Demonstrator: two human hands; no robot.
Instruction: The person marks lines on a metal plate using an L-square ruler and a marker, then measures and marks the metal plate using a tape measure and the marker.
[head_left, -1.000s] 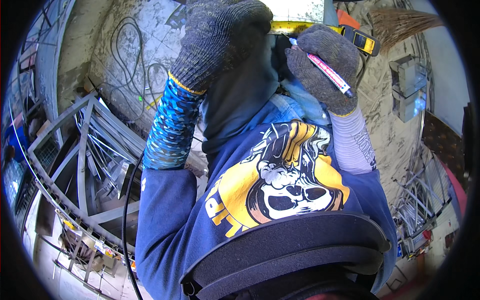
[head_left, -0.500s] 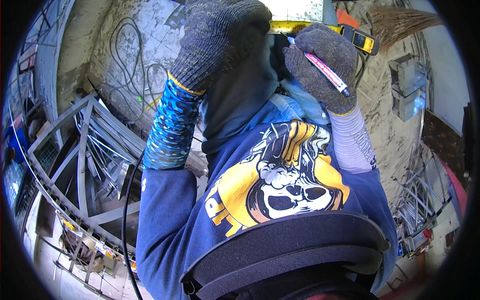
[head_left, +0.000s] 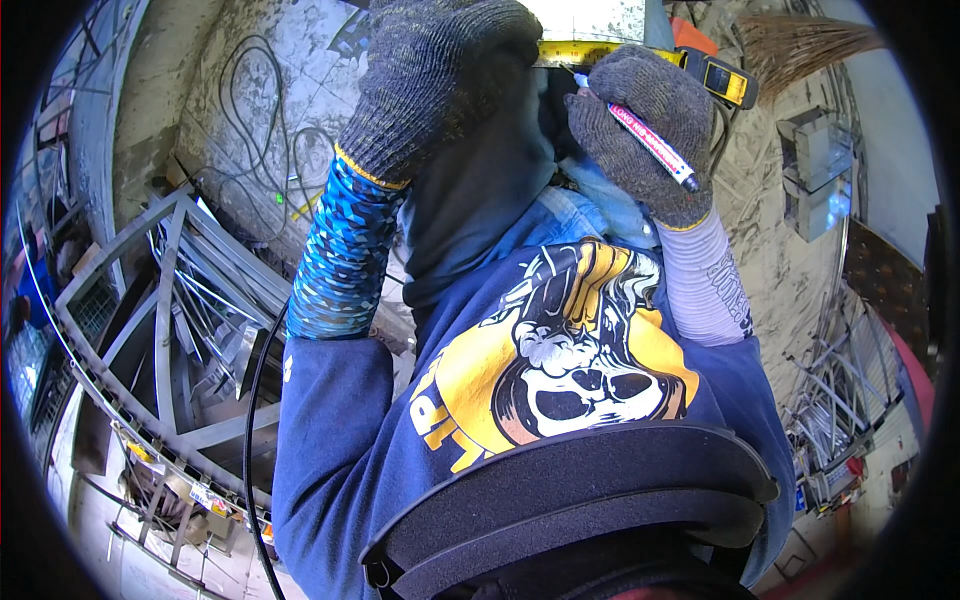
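Note:
A yellow tape measure blade [head_left: 575,53] stretches along the near edge of a pale flat piece [head_left: 600,18] at the top. My left hand [head_left: 440,90], in a dark knitted glove, is closed at the blade's left end; its fingertips are hidden behind the glove's back. My right hand [head_left: 645,135], gloved likewise, grips a white and pink marker pen [head_left: 650,143]. The pen's tip points up and left, close to the blade. The yellow and black tape case [head_left: 728,82] lies just beyond my right hand, to its right.
Metal bars lie inside a grey steel frame [head_left: 172,310] on the left. Black cable [head_left: 250,130] loops over the floor. At right are a straw broom [head_left: 810,52], grey metal boxes [head_left: 818,175] and a heap of metal offcuts [head_left: 845,400]. An orange object [head_left: 692,37] sits behind the tape case.

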